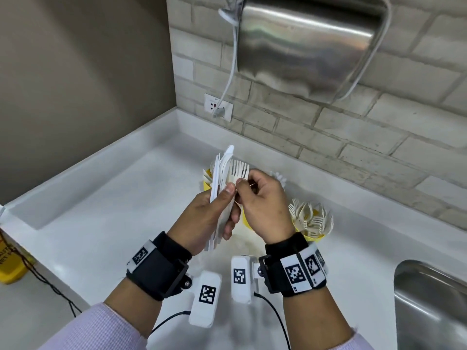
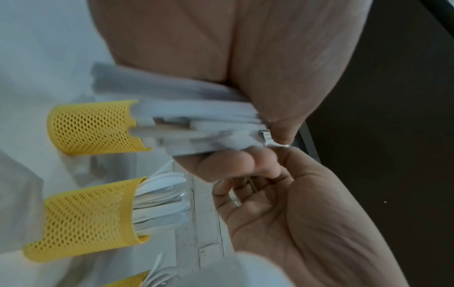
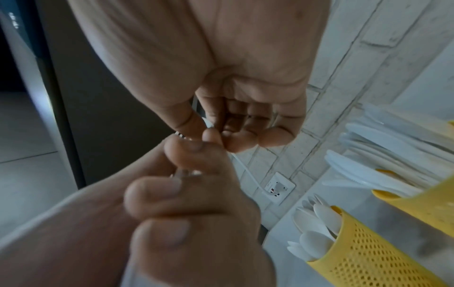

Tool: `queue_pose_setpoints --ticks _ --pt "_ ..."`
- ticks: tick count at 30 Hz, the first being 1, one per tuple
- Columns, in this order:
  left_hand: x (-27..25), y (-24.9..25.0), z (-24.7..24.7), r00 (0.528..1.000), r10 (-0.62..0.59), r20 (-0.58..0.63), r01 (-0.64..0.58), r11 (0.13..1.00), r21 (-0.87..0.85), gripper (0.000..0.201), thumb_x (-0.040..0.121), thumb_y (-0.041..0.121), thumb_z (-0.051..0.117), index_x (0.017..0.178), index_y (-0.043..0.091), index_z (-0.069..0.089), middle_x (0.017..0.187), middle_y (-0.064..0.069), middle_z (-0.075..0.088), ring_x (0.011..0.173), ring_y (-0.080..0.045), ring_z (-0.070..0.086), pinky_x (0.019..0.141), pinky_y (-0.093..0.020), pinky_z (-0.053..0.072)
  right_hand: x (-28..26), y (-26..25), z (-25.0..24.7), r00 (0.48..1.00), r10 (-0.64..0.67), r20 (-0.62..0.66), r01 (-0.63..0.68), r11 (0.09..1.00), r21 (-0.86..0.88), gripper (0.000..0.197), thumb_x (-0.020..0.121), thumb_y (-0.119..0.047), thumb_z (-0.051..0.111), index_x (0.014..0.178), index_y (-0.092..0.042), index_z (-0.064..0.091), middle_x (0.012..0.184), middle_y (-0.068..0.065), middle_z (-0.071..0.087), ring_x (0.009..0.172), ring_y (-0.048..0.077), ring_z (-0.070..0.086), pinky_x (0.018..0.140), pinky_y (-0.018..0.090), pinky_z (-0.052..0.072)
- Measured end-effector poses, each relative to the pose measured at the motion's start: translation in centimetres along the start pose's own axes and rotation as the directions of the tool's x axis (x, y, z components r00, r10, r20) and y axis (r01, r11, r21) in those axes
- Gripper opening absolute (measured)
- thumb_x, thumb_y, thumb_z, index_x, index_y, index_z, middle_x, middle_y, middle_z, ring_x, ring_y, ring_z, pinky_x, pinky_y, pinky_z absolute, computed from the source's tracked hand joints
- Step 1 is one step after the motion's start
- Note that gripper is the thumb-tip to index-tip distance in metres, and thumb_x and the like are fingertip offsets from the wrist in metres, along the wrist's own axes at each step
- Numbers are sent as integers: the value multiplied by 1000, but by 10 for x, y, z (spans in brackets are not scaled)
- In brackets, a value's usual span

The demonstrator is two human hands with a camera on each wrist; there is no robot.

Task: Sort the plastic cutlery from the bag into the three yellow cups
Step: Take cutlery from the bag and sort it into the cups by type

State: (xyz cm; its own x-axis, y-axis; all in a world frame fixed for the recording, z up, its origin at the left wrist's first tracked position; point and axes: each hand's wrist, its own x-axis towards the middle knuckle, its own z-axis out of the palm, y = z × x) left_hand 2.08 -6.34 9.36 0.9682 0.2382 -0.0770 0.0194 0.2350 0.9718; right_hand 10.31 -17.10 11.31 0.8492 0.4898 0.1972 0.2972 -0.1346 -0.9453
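Note:
My left hand (image 1: 214, 215) grips an upright bundle of white plastic cutlery (image 1: 221, 173), knives and forks mixed; the handles (image 2: 196, 124) fill the left wrist view. My right hand (image 1: 262, 200) pinches one fork (image 1: 239, 170) at the top of that bundle between thumb and forefinger. Three yellow mesh cups stand on the counter behind the hands. The left cup (image 1: 206, 184) holds spoons (image 3: 317, 229), the middle cup (image 1: 246, 219) is mostly hidden by my hands and holds knives (image 3: 368, 170), and the right cup (image 1: 314, 236) holds forks (image 1: 309, 215).
The white counter (image 1: 101, 210) ends in a raised lip at the left and back. A steel sink (image 1: 429, 304) sits at the right front. A wall socket (image 1: 218, 107) with a white cable and a steel housing (image 1: 310, 46) hang above. A yellow object (image 1: 10, 263) lies far left.

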Motion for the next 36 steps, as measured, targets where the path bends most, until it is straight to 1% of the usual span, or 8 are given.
queue_pose_setpoints --ticks 4,10,15,20,25,28,33,36 --pt "-3 1 1 1000 -11 -3 11 1000 -14 49 107 40 40 79 5 60 56 -3 57 43 -19 43 48 -26 38 -3 0 -2 996 93 6 -93 996 14 29 100 -19 59 73 -10 64 53 0 60 52 13 58 62 28 47" --pt "-5 7 0 1000 -24 11 24 1000 5 47 106 41 39 100 6 69 72 -7 70 45 -17 52 47 -24 45 -4 -6 -2 981 166 -100 -135 956 259 22 103 -8 52 88 6 62 64 9 60 47 7 58 46 19 47" --pt "-2 1 -6 999 -34 22 34 999 -3 47 104 46 43 115 7 66 88 -15 72 41 -18 42 44 -24 40 5 -6 -3 941 221 -256 -110 915 388 23 99 -22 50 83 -9 60 64 4 63 67 35 66 63 46 53" --pt "-1 -3 -9 998 -48 34 49 999 -10 41 96 51 50 91 16 70 67 -8 55 40 -15 27 45 -21 27 15 -18 -17 932 335 -138 -64 525 848 19 109 -14 34 104 -6 50 76 15 63 59 31 65 63 45 60" --pt "-1 3 -8 992 -87 95 95 992 -78 41 93 51 51 93 13 64 66 -7 19 40 -12 19 42 -15 21 16 -14 -39 939 345 18 -85 180 980 13 91 -19 45 79 -16 50 50 -1 36 44 15 35 49 23 41" --pt "-4 8 -6 978 -108 179 135 979 -151 39 94 51 49 92 15 63 63 -2 18 39 -9 17 41 -15 16 6 -16 -55 941 337 43 -136 260 956 14 82 -30 46 75 -18 49 44 -4 22 38 12 21 42 19 21" --pt "-6 13 -6 930 -92 356 198 941 -275 40 93 56 55 98 18 62 57 4 26 36 -5 19 38 -14 18 -22 -36 -65 969 231 92 -187 434 881 63 93 -72 31 85 -15 57 55 -2 22 44 13 10 44 18 11" --pt "-8 14 -6 886 -63 459 231 919 -321 46 86 60 69 103 18 63 57 4 29 35 -4 22 37 -13 21 -34 -48 -57 973 230 32 -168 601 782 52 97 -63 42 94 -14 59 59 0 24 39 9 15 43 15 13"
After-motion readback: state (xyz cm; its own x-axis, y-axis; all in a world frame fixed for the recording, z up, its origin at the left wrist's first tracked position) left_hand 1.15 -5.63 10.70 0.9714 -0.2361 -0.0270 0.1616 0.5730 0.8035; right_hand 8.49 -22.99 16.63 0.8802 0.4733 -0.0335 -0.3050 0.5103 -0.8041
